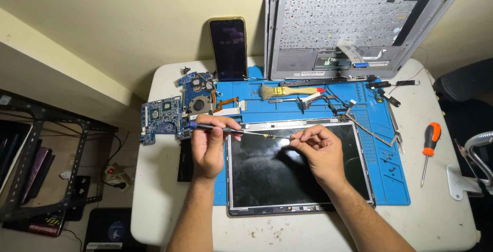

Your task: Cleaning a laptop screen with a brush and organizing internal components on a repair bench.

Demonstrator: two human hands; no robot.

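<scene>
- Cream walls are closing in a white rounded worktop, which is carrying a blue rubber repair mat under most of the parts.
- At the mat's left edge, a blue circuit board with a round black fan is lying flat, and a dark-screened phone in a gold case is leaning upright against the wall.
- The left hand is closing its grip round the dark handle of a slim blue-capped screwdriver, which is lying almost level and pointing right.
- The right hand is pinching its grip at the screwdriver's tip, where a small yellowish piece is sitting; what that piece is, I cannot tell.
- Doing this well, I judge, is calling for a level shaft and steady fingertips, clear of the glass below.
- Under both hands, a bare black display panel in a thin silver frame is lying flat on the mat, its glossy face reflecting dimly.
- Behind it, a yellow-handled brush with a red end is resting on the mat, before a grey laptop shell propped against the wall.
- Far right, an orange-and-black screwdriver is lying on the bare worktop.
</scene>
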